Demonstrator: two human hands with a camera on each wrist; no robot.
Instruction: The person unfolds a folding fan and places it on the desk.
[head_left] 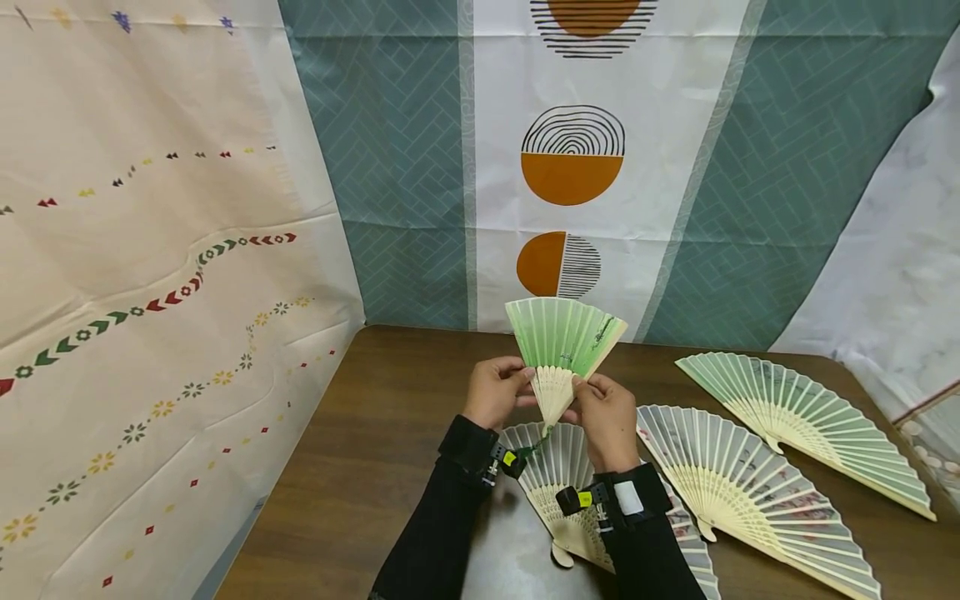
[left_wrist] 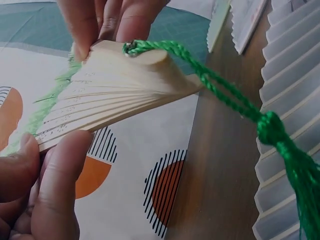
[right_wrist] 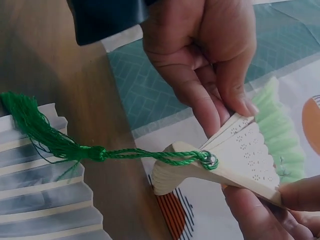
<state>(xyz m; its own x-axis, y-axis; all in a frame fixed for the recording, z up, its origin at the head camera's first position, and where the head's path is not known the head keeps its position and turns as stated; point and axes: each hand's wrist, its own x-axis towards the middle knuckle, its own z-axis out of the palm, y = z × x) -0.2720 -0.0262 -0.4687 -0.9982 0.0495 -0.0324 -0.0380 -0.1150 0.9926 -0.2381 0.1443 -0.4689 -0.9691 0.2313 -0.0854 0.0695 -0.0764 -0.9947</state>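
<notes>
A small green paper fan (head_left: 564, 340) with pale wooden ribs is held partly spread above the brown table (head_left: 375, 433). My left hand (head_left: 520, 385) pinches its left outer rib and my right hand (head_left: 586, 397) pinches the right one, close to the pivot. In the left wrist view the stacked ribs (left_wrist: 110, 95) fan out from a metal rivet (left_wrist: 131, 47), with my left fingers (left_wrist: 55, 190) below and the right fingers (left_wrist: 110, 20) above. A green cord with a tassel (right_wrist: 35, 125) hangs from the rivet (right_wrist: 210, 160).
Three more fans lie fully spread on the table: one under my forearms (head_left: 551, 471), one to the right (head_left: 742, 483), and a green one far right (head_left: 810, 421). Patterned cloth backdrops (head_left: 570, 167) hang behind and to the left.
</notes>
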